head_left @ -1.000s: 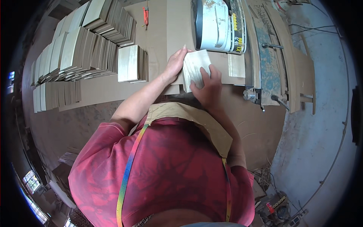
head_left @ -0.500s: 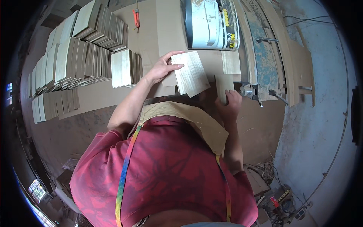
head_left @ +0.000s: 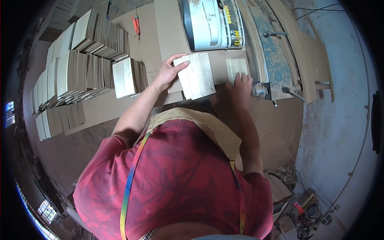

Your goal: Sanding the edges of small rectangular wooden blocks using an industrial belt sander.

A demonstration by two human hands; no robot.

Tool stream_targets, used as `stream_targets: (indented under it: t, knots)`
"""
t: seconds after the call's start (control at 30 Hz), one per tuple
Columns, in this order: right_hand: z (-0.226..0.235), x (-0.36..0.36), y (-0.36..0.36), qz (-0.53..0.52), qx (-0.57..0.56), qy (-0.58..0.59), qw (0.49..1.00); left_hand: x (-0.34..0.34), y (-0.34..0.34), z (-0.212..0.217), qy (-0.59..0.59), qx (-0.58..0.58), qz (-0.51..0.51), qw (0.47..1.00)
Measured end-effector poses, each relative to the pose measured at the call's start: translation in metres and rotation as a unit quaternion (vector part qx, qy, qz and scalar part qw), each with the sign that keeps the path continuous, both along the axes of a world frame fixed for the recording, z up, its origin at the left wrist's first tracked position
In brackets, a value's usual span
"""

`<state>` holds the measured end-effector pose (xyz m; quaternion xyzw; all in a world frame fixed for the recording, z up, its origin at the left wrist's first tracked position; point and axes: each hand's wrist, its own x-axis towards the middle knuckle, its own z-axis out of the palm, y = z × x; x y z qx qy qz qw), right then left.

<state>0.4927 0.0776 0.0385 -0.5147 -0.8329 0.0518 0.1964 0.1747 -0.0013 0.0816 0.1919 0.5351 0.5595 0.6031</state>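
Note:
My left hand grips a few thin, pale wooden boards by their left edge, thumb on top. They are slightly fanned and overhang the front edge of the cardboard-covered table. My right hand is closed over the near end of a pale wooden board, fingers bent on its top face. This board is at the table's front edge, right of the others. The thumb is partly hidden, and I cannot tell whether another board is underneath.
A white container with a dark side stands just beyond the boards. Stacked wooden boards fill the left side, with a smaller stack nearer me. A red-handled tool lies behind. At right is a worn blue machine bed with metal handles.
My right hand has carried its board forward, away from me, to where a board lay on the table. The boards in my left hand have turned a little straighter. The whole view has shifted slightly.

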Motion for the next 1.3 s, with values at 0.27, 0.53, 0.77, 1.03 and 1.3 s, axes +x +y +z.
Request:
stream_targets:
  t: [0.27, 0.53, 0.77, 1.03, 1.3]
  knots:
    - [-0.038, -0.024, 0.094, 0.051, 0.136, 0.113, 0.983, 0.032, 0.026, 0.006, 0.139, -0.068, 0.076, 0.985]
    - [0.046, -0.080, -0.018, 0.130, -0.021, 0.086, 0.988, 0.047, 0.026, -0.008, 0.190, -0.070, 0.103, 0.974]
    - [0.033, -0.016, -0.036, 0.005, -0.070, 0.130, 0.989, 0.037, 0.024, -0.011, 0.162, -0.048, 0.111, 0.979]
    - [-0.047, -0.005, 0.042, -0.008, 0.117, 0.051, 0.992, 0.019, 0.014, -0.003, 0.038, 0.005, 0.049, 0.998]
    - [0.044, -0.078, 0.012, 0.118, -0.066, 0.165, 0.977, 0.045, 0.021, -0.005, 0.245, -0.073, 0.069, 0.964]
